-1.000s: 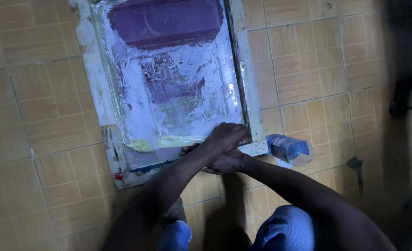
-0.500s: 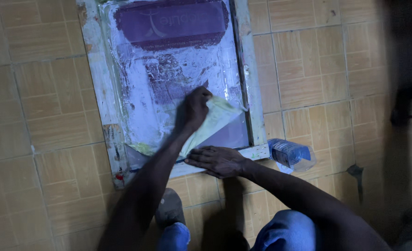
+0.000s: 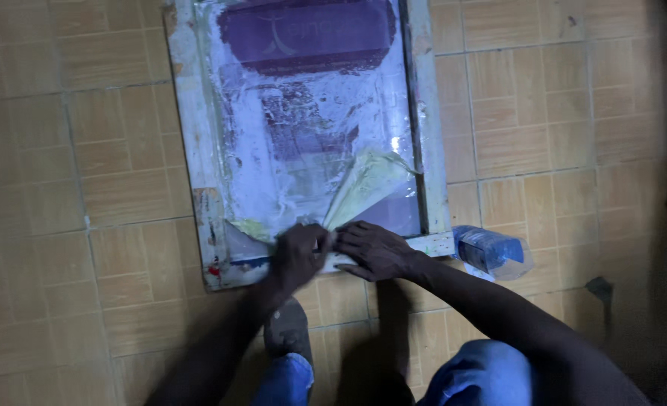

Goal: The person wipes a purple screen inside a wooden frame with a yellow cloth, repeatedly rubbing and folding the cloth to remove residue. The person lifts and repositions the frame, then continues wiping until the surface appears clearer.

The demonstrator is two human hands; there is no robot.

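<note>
Your left hand (image 3: 299, 254) pinches the crinkled yellowish film (image 3: 363, 184) at the wooden frame's (image 3: 198, 150) near rail; your right hand (image 3: 375, 249) presses flat beside it.

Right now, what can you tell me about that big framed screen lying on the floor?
The framed screen lies flat on the tan tiled floor. Its pale frame looks wooden, worn and paint-stained. The mesh is smeared white, with a purple patch at the far end. A yellowish sheet is partly peeled up near the right corner. Both hands, left and right, rest on its near edge.
</note>
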